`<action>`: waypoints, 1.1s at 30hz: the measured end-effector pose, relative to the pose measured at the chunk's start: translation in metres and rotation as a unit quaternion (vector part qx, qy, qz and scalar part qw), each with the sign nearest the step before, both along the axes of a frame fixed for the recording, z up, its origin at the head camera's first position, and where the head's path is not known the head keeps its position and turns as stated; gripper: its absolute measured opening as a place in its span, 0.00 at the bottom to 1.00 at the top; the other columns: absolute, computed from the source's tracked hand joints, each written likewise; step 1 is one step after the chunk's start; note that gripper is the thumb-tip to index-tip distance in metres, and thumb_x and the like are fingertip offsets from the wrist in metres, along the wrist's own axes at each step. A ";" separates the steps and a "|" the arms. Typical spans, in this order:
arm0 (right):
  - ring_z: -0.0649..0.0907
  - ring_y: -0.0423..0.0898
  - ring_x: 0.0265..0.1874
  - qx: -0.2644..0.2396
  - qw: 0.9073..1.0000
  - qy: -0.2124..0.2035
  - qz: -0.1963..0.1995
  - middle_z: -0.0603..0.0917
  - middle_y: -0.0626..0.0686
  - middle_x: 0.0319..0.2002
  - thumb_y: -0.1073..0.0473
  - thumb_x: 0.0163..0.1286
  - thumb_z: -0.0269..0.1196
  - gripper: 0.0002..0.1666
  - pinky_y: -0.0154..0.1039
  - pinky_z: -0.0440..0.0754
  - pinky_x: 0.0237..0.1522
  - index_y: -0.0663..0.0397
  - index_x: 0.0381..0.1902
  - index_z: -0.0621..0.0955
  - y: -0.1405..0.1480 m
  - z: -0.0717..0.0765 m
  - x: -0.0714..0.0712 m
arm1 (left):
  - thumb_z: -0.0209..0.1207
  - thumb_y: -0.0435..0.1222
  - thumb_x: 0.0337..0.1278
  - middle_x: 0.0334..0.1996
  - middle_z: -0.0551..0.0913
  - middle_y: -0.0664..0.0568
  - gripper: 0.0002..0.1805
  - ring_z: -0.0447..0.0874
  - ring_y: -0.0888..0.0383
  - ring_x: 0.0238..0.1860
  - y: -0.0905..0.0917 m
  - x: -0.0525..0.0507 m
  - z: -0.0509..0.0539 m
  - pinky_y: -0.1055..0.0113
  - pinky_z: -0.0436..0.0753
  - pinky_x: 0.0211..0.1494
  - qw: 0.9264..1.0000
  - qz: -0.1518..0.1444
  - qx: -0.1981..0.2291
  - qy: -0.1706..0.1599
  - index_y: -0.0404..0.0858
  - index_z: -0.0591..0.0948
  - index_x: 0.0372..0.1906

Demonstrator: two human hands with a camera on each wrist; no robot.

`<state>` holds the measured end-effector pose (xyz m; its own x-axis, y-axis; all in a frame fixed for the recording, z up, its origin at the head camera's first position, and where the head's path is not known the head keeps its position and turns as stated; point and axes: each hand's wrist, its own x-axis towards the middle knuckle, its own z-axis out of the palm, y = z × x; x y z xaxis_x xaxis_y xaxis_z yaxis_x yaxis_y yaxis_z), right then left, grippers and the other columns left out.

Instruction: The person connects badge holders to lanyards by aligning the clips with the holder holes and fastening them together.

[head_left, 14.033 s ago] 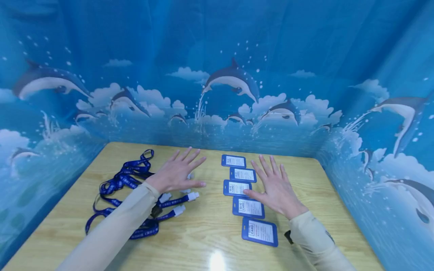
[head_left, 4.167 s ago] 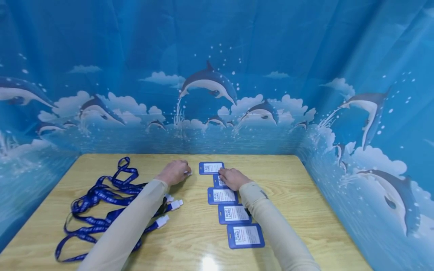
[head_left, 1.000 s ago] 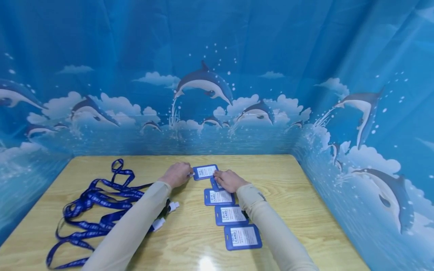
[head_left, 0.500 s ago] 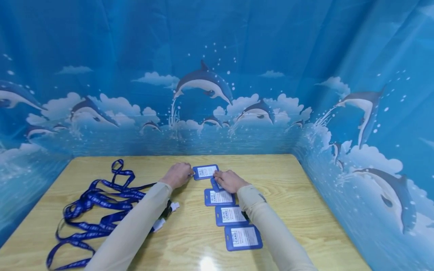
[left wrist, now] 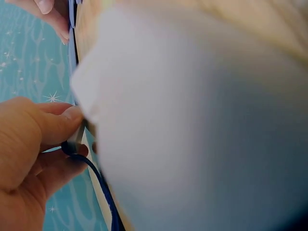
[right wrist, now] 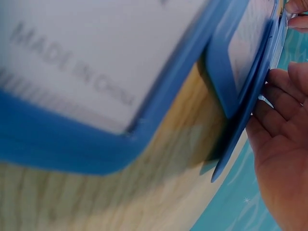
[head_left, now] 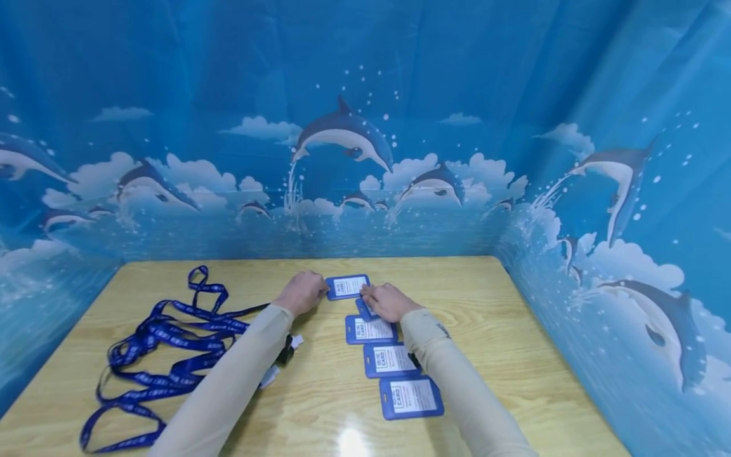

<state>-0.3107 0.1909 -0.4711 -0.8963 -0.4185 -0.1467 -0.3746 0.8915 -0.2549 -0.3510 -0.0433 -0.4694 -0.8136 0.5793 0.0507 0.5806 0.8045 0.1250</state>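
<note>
- Badge holder (head_left: pixel 347 287), blue-rimmed, lies at upper middle of the frame between the person's two hands, its slotted end turned to the left.
- Left hand (head_left: pixel 302 293) meets that slotted end; in the left wrist view its fingers (left wrist: pixel 60 171) pinch a small end piece (left wrist: pixel 73 143) with a blue strap (left wrist: pixel 103 185) trailing from it. Whether the piece already passes through the slot cannot be told.
- Right hand (head_left: pixel 387 302) pinches the opposite end at its near corner, probably to steady the holder against a push from the left.
- Just below, four other badge holders (head_left: pixel 355 329) form a rough column, the uppermost partly covered by the right hand. All visible slots face left, towards the straps, which presumably makes each end easy to reach.
- Lanyards (head_left: pixel 183 339) sprawl across the left of the frame, white plastic ends (head_left: pixel 268 377) pointing inward beside the left sleeve (head_left: pixel 219 393), likely to keep them handy.
- Writing: inserts read "ID/IC CARD"; their smaller lines are illegible. "MADE IN CHINA" shows on a near insert (right wrist: pixel 72 72) in the right wrist view. Lanyard lettering is too small to read.
- Beneath everything is a wood-grain bench (head_left: pixel 320 400); behind it hangs a dolphin-printed curtain (head_left: pixel 228 57).
</note>
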 end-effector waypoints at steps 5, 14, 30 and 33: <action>0.68 0.57 0.74 -0.010 1.000 -0.020 -0.015 0.68 0.54 0.75 0.50 0.83 0.46 0.26 0.51 0.62 0.77 0.52 0.71 0.73 -0.002 0.001 0.002 | 0.64 0.26 0.60 0.46 0.90 0.46 0.12 0.88 0.49 0.49 0.000 0.003 -0.003 0.55 0.86 0.57 0.999 0.016 0.029 -0.015 0.40 0.90 0.45; 0.68 0.56 0.74 -0.024 0.998 -0.031 -0.043 0.68 0.53 0.75 0.50 0.83 0.46 0.27 0.50 0.64 0.76 0.53 0.74 0.69 -0.002 0.002 0.002 | 0.63 0.25 0.60 0.44 0.90 0.46 0.12 0.89 0.50 0.46 0.001 -0.001 -0.005 0.57 0.87 0.52 0.999 -0.003 0.040 0.014 0.40 0.91 0.43; 0.70 0.57 0.72 -0.007 0.999 -0.022 -0.027 0.70 0.55 0.73 0.50 0.83 0.46 0.27 0.51 0.64 0.76 0.55 0.73 0.70 -0.005 0.001 0.001 | 0.65 0.36 0.66 0.46 0.89 0.48 0.09 0.88 0.52 0.48 -0.002 -0.003 -0.001 0.57 0.87 0.54 1.000 -0.008 0.010 -0.019 0.41 0.89 0.47; 0.71 0.57 0.71 -0.007 1.000 -0.009 -0.021 0.72 0.56 0.72 0.50 0.83 0.45 0.28 0.51 0.65 0.76 0.57 0.73 0.69 -0.004 0.003 0.001 | 0.64 0.37 0.67 0.47 0.88 0.47 0.10 0.86 0.50 0.49 -0.001 -0.003 0.004 0.55 0.86 0.56 1.000 -0.013 0.006 -0.025 0.41 0.89 0.48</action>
<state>-0.3093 0.1865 -0.4682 -0.9099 -0.3836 -0.1578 -0.3329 0.9023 -0.2740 -0.3543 -0.0445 -0.4650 -0.8001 0.5996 0.0179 0.5939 0.7876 0.1640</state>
